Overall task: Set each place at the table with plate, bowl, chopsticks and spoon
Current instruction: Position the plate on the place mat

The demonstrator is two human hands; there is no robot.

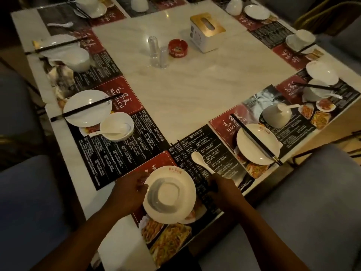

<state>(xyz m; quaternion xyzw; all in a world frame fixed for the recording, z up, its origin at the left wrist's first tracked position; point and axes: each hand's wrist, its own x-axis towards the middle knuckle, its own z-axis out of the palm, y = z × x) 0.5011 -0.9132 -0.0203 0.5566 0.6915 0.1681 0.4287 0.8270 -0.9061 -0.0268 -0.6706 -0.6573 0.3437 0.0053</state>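
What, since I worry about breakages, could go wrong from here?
The plate lies near the table edge; a push from the left hand at its rim might send it and the bowl on it off. The right hand holds the spoon only by its handle end, so it could slip.

Restaurant dining room, no doubt about it. Centre stage on the pale marble-look table (195, 90) sits a white and gold tissue box (207, 32), and just beside it a red ashtray (178, 48) and two clear containers (157, 53). Ringing the tissue box on every side are printed placemats (220, 145), red and black, lettered "MAO JIA CAI", with columns of small print and dish photos. The mats carry matching white crockery, the one nearest the camera a plate (170, 218). Padded chairs (304, 202) line the table's outer edge, well away from the tissue box.
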